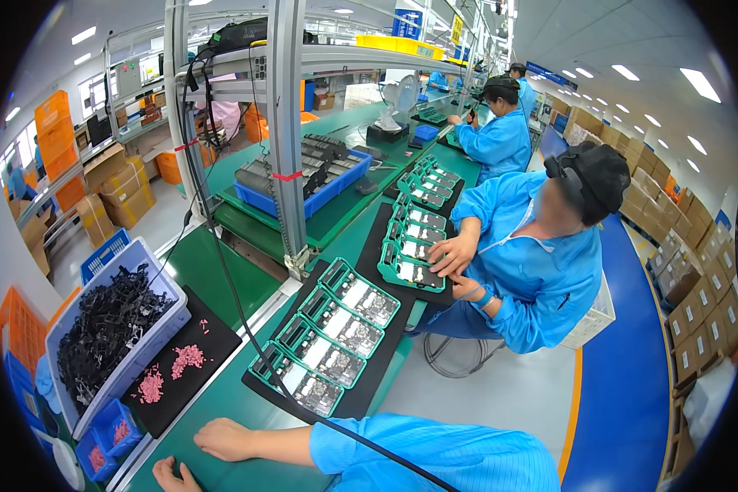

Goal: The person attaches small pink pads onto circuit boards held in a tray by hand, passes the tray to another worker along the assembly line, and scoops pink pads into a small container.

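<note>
My right hand [225, 440] rests on the green bench top [275, 426], its back turned up and its fingers bent down so that the tips are hidden. Beside it, at the lower edge, my left hand [176, 476] shows only in part; its thumb and finger stand apart with nothing seen between them. Beyond my right hand, a row of green frames [324, 328] holding circuit boards lies on a black mat [351, 402], apart from my hands. To the left, pink small parts [187, 359] lie in heaps on another black mat [209, 324].
A grey bin [168, 316] of black parts stands at the left, near small blue bins [109, 443] with pink pieces. A black cable [246, 316] crosses the bench. At the right, a co-worker [541, 254] touches other green frames [414, 238]. A metal post [287, 164] rises behind.
</note>
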A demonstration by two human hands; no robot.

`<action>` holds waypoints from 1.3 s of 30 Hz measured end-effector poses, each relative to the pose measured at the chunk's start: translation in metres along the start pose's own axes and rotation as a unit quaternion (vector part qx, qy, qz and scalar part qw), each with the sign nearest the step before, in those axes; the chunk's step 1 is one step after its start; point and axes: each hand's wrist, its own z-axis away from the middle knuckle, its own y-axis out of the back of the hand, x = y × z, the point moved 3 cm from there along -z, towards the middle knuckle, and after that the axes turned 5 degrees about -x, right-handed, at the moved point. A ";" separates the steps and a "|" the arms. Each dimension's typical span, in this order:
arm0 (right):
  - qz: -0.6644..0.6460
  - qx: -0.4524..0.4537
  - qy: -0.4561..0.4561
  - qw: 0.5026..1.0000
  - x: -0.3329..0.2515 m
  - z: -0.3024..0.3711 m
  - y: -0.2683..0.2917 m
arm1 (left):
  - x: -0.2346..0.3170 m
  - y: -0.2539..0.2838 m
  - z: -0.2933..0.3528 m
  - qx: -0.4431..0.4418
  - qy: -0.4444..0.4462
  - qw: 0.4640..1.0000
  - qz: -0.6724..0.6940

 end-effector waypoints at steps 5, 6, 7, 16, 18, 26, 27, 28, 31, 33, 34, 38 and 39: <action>-0.001 0.004 -0.001 1.000 0.003 0.000 -0.003 | 0.005 0.002 -0.001 -0.004 0.011 1.000 -0.001; -0.001 0.007 0.003 1.000 0.002 0.000 -0.003 | 0.004 0.002 0.000 -0.003 0.012 1.000 0.002; -0.002 0.010 0.007 1.000 0.002 0.000 -0.003 | 0.002 0.001 0.000 -0.003 0.012 1.000 0.002; 0.011 0.013 0.006 1.000 0.002 -0.001 -0.007 | -0.009 -0.003 0.001 -0.017 0.022 1.000 0.006; 0.011 0.010 0.004 1.000 0.004 -0.002 -0.008 | -0.010 -0.004 0.002 -0.014 0.016 1.000 0.013; 0.012 0.006 -0.002 1.000 0.001 -0.002 -0.008 | -0.003 0.001 0.002 -0.013 0.026 0.999 0.013; 0.013 0.002 -0.009 1.000 -0.001 -0.001 -0.005 | -0.004 0.001 0.002 -0.016 0.033 0.999 0.013; 0.015 -0.002 -0.017 1.000 -0.002 -0.002 -0.004 | -0.006 0.000 0.002 -0.014 0.034 0.999 0.012; 0.011 0.009 -0.013 1.000 -0.001 0.000 -0.005 | -0.008 -0.002 0.003 -0.012 0.028 0.999 0.010; 0.011 0.005 -0.009 1.000 0.001 0.000 -0.006 | -0.007 -0.002 0.003 -0.014 0.014 1.000 -0.008; 0.010 0.003 -0.005 1.000 0.001 0.000 -0.007 | -0.007 -0.002 0.003 -0.014 0.015 1.000 -0.008; 0.011 0.001 0.000 1.000 0.001 -0.002 -0.007 | -0.003 0.000 0.002 -0.010 0.027 1.000 0.007; 0.011 -0.004 -0.005 1.000 0.001 -0.002 -0.007 | -0.001 0.000 0.002 -0.005 0.026 1.000 0.008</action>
